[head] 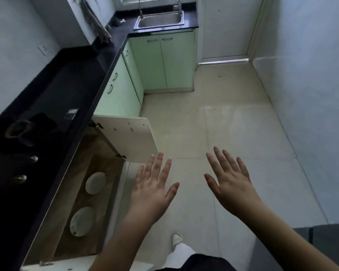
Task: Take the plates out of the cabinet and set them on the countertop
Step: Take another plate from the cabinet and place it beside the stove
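Two white plates lie flat on the wooden floor of the open cabinet [106,167] at lower left: the farther plate [96,182] and the nearer plate [82,222]. The black countertop [53,90] runs above them along the left wall. My left hand [155,188] hovers over the floor just right of the cabinet opening, fingers spread, holding nothing. My right hand [229,182] is further right, also spread and empty. Neither hand touches a plate.
The cabinet door [129,137] stands swung out into the aisle beyond my left hand; a second door edge [67,265] shows at the bottom. Dark objects [27,130] sit on the counter. A steel sink [160,21] is at the far end. Tiled floor [233,124] stretches ahead.
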